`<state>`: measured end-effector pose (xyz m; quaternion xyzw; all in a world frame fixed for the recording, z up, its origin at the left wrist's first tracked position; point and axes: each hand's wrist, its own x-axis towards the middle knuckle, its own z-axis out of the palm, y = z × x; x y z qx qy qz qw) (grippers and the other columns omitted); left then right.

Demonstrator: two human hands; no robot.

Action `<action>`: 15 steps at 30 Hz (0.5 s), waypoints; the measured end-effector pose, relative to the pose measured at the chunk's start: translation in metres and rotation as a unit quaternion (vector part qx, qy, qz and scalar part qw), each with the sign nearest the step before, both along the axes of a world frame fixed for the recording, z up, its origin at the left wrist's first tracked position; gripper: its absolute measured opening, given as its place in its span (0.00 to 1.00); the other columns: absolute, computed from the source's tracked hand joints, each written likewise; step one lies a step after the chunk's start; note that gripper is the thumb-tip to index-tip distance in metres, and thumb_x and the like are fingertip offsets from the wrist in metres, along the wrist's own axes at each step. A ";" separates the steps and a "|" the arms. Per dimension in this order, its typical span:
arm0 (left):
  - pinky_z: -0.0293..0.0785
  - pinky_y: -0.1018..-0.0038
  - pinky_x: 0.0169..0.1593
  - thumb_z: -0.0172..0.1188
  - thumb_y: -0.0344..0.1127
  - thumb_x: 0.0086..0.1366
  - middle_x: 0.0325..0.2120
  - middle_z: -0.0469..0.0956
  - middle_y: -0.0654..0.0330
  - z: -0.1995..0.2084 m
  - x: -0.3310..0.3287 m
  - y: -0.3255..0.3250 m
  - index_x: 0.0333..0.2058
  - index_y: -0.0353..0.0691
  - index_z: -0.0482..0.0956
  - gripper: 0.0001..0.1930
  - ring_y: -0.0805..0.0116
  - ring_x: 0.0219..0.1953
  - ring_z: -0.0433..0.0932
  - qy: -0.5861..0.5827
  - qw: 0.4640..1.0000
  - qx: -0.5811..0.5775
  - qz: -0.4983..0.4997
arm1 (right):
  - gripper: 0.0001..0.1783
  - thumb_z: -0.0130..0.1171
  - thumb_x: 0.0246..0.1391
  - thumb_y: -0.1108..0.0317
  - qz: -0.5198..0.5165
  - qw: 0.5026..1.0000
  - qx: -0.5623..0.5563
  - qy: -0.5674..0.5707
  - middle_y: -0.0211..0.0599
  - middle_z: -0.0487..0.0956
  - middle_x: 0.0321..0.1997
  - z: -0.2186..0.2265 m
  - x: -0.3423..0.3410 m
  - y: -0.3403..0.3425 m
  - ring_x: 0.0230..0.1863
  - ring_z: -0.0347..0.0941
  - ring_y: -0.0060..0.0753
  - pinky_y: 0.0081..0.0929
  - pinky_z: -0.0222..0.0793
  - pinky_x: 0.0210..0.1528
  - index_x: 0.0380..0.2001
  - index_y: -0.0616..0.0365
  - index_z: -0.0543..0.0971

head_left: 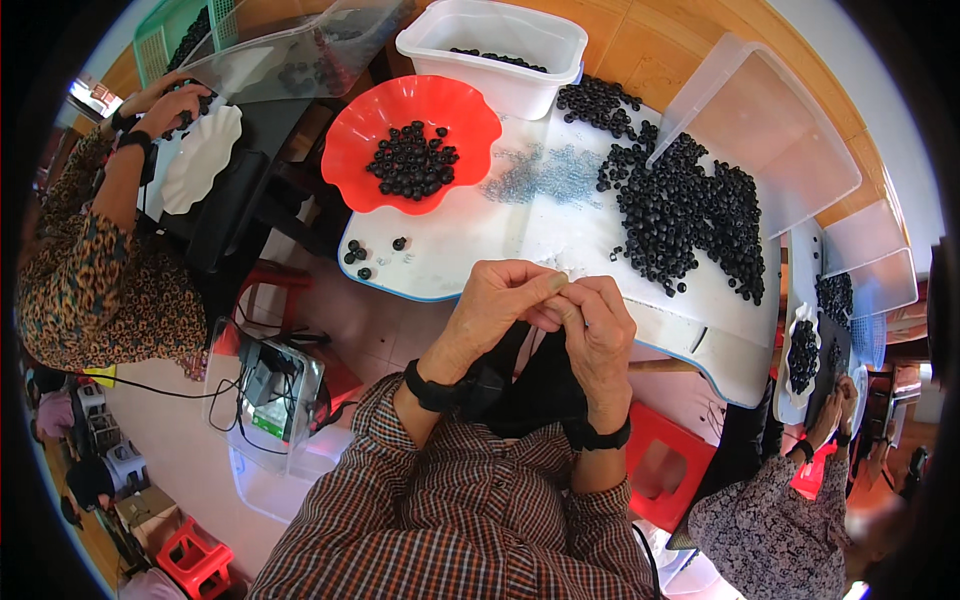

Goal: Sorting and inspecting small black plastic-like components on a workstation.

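My left hand (497,302) and my right hand (597,335) meet just over the table's near edge. Both are closed, thumbs and fingertips pinched together; whatever lies between them is too small or hidden. Just beyond my fingertips are some tiny whitish pieces (567,268). Farther back spreads a patch of small clear pieces (548,176). To its right lies a big heap of small round black parts (672,215). A red scalloped bowl (345,150) at the left holds more black parts (412,163). A few loose black parts (356,252) sit near the left edge.
Behind the bowl stands a white tub (545,92) with black parts inside. A clear plastic bin (770,130) lies tipped beside the heap. Co-workers handle black parts at tables left and right. A red stool (665,460) and a clear box with cables (265,390) flank me.
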<state>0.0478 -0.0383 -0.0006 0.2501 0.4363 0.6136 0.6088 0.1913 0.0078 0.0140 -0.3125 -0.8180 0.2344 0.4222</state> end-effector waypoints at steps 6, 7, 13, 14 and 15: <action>0.83 0.73 0.33 0.56 0.35 0.68 0.28 0.81 0.55 -0.009 -0.012 -0.001 0.43 0.27 0.79 0.14 0.69 0.26 0.81 -0.083 0.996 0.029 -0.019 | 0.10 0.65 0.48 0.79 0.015 0.992 -0.105 0.065 0.36 0.75 0.33 -0.002 0.000 -0.004 0.28 0.73 0.27 0.21 0.69 0.29 0.36 0.64 0.80; 0.82 0.73 0.32 0.55 0.35 0.68 0.28 0.80 0.55 -0.012 -0.012 -0.001 0.44 0.27 0.78 0.14 0.69 0.26 0.81 -0.115 0.992 0.044 -0.026 | 0.09 0.65 0.49 0.78 0.017 0.986 -0.137 0.091 0.35 0.75 0.34 -0.002 0.000 -0.004 0.29 0.73 0.25 0.20 0.69 0.30 0.36 0.64 0.81; 0.78 0.76 0.31 0.55 0.37 0.68 0.26 0.79 0.57 -0.015 -0.008 -0.001 0.45 0.28 0.77 0.16 0.72 0.25 0.79 -0.203 0.976 0.071 -0.030 | 0.08 0.63 0.52 0.78 0.043 0.954 -0.236 0.178 0.33 0.75 0.36 -0.001 -0.001 -0.008 0.33 0.73 0.21 0.18 0.69 0.34 0.37 0.64 0.80; 0.77 0.77 0.31 0.55 0.38 0.68 0.25 0.79 0.58 -0.015 -0.007 -0.001 0.45 0.28 0.77 0.16 0.73 0.24 0.78 -0.212 0.975 0.068 -0.022 | 0.08 0.62 0.53 0.78 0.052 0.946 -0.251 0.197 0.33 0.75 0.36 -0.001 -0.001 -0.009 0.33 0.73 0.21 0.18 0.70 0.34 0.38 0.64 0.80; 0.77 0.77 0.31 0.55 0.38 0.68 0.25 0.79 0.58 -0.014 -0.005 -0.001 0.45 0.28 0.77 0.16 0.73 0.24 0.78 -0.212 0.975 0.069 -0.022 | 0.08 0.62 0.53 0.78 0.052 0.946 -0.250 0.197 0.33 0.75 0.36 -0.001 -0.002 -0.009 0.33 0.73 0.21 0.18 0.70 0.34 0.38 0.64 0.80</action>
